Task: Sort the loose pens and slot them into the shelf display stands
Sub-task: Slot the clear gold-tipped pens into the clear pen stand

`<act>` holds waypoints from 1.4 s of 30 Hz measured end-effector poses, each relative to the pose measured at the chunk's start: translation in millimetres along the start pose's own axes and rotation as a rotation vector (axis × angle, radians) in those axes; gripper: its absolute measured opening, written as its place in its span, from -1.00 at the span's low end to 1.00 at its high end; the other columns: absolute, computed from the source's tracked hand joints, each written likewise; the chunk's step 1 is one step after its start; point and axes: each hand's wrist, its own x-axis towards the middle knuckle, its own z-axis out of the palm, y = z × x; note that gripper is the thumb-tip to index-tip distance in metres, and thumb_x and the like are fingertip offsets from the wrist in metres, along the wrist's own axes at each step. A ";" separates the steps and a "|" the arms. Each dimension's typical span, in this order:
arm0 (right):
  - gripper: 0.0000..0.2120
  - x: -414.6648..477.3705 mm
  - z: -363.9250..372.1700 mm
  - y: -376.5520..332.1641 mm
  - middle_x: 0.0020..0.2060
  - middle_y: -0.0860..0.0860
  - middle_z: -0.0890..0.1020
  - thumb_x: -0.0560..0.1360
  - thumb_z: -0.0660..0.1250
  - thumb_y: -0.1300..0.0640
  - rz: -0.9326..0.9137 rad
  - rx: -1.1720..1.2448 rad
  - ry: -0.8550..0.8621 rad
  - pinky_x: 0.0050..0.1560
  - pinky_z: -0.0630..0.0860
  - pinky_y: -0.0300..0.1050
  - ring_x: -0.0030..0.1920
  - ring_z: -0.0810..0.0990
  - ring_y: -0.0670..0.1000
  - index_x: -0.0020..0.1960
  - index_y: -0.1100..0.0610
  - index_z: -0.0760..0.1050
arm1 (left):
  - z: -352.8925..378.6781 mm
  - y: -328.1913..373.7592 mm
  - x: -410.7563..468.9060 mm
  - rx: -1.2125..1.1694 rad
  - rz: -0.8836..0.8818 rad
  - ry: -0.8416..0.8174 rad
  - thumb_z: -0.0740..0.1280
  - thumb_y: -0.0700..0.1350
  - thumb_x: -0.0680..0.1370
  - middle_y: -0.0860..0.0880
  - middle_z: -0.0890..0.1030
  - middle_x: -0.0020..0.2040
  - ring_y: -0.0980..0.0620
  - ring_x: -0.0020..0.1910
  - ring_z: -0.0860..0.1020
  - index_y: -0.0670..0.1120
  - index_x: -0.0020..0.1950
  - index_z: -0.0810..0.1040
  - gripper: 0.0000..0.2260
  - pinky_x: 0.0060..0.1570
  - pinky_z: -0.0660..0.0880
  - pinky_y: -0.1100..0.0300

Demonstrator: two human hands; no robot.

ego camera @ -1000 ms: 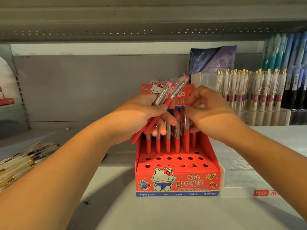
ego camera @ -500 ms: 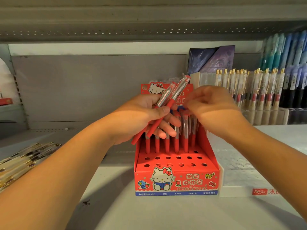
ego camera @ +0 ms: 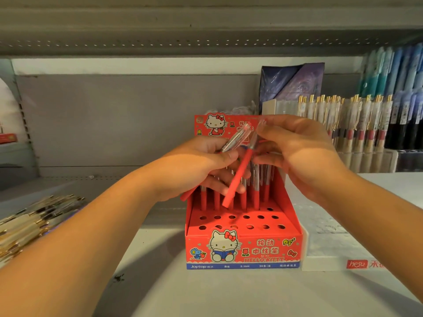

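Shelf [ego camera: 206,294] bears "Joytop" "HELLO KITTY" stand [ego camera: 242,250]; hands [ego camera: 196,165] [ego camera: 299,152] grip red pens [ego camera: 238,177].

left hand [ego camera: 206,165]: your fingers curled, thumb clamping pen [ego camera: 235,139] | right hand [ego camera: 297,152]: your fingertips pinch second pen [ego camera: 238,177] near its top | both forearms angled inward, hands close together

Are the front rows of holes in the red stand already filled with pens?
No, the front holes of the red stand are empty; pens stand only in the rows behind them.
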 end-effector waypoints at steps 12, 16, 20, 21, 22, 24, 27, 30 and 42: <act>-0.81 7.2 -7.3 3.9 -0.25 0.03 0.66 0.43 0.40 0.19 -0.209 -0.563 0.161 -0.18 0.64 0.10 -0.27 0.66 0.10 0.01 -0.02 0.60 | 0.7 5.2 1.3 -0.015 0.061 0.117 0.14 -0.11 0.66 0.00 0.40 -0.36 0.07 -0.46 0.20 -0.21 0.05 0.60 -0.72 -0.51 0.10 0.22; -0.80 8.8 -11.3 6.7 -0.29 -0.12 0.64 0.40 0.41 0.08 -0.239 -0.710 0.154 -0.19 0.58 -0.15 -0.31 0.62 -0.07 -0.03 -0.17 0.55 | 2.9 5.7 0.6 0.089 0.107 0.133 0.13 -0.15 0.67 -0.15 0.53 -0.27 0.01 -0.44 0.34 -0.29 0.07 0.55 -0.73 -0.47 0.25 0.14; -0.74 7.5 -10.6 7.3 -0.28 -0.12 0.65 0.40 0.39 0.07 -0.214 -0.743 0.145 -0.15 0.58 -0.14 -0.28 0.63 -0.06 0.08 -0.13 0.61 | 5.0 8.6 -1.3 0.063 0.127 0.102 0.08 -0.17 0.69 -0.13 0.69 -0.11 -0.05 -0.34 0.55 -0.08 0.15 0.46 -0.83 -0.34 0.42 0.16; -0.72 6.5 -9.7 6.9 -0.28 -0.13 0.65 0.40 0.39 0.07 -0.218 -0.749 0.142 -0.13 0.58 -0.13 -0.27 0.63 -0.06 0.10 -0.11 0.62 | 4.6 8.6 -1.3 0.062 0.121 0.100 0.08 -0.16 0.70 -0.15 0.70 -0.08 -0.07 -0.29 0.58 -0.06 0.20 0.43 -0.83 -0.30 0.44 0.15; -0.72 5.8 -9.1 6.1 -0.27 -0.13 0.64 0.40 0.39 0.08 -0.219 -0.755 0.140 -0.12 0.58 -0.12 -0.26 0.63 -0.06 0.11 -0.10 0.62 | 4.2 8.2 -0.9 0.065 0.117 0.103 0.09 -0.16 0.70 -0.16 0.70 -0.06 -0.08 -0.25 0.59 -0.05 0.21 0.42 -0.84 -0.27 0.46 0.15; -0.71 5.1 -9.6 4.0 -0.26 -0.13 0.65 0.41 0.39 0.09 -0.209 -0.760 0.139 -0.08 0.60 -0.11 -0.25 0.64 -0.06 0.12 -0.10 0.63 | 3.6 8.0 -0.6 0.038 0.124 0.114 0.11 -0.18 0.69 -0.17 0.69 -0.03 -0.07 -0.21 0.60 -0.08 0.16 0.44 -0.86 -0.25 0.49 0.16; -0.69 4.9 -10.8 1.3 -0.24 -0.11 0.67 0.40 0.39 0.10 -0.179 -0.744 0.127 -0.06 0.63 -0.07 -0.25 0.66 -0.05 0.13 -0.10 0.64 | 2.9 7.8 0.8 0.002 0.152 0.170 0.18 -0.26 0.65 -0.13 0.68 -0.06 0.00 -0.20 0.62 -0.13 0.07 0.55 -0.84 -0.27 0.56 0.20; -0.73 4.5 -9.4 0.5 -0.27 -0.08 0.68 0.40 0.41 0.14 -0.144 -0.730 0.094 -0.09 0.65 -0.02 -0.30 0.67 -0.03 0.08 -0.09 0.64 | 0.9 7.3 3.3 -0.004 0.165 0.255 0.29 -0.28 0.60 -0.07 0.66 -0.18 0.05 -0.21 0.63 -0.07 -0.02 0.64 -0.83 -0.23 0.60 0.18; -0.80 4.3 -11.5 -4.8 -0.31 -0.11 0.60 0.40 0.36 0.16 -0.083 -1.078 -0.038 -0.37 0.50 -0.23 -0.36 0.59 -0.08 -0.08 -0.11 0.47 | -0.2 9.7 2.4 0.079 0.224 0.370 0.40 -0.32 0.51 -0.09 0.65 -0.12 0.09 -0.22 0.62 -0.05 0.01 0.64 -0.81 -0.20 0.61 0.17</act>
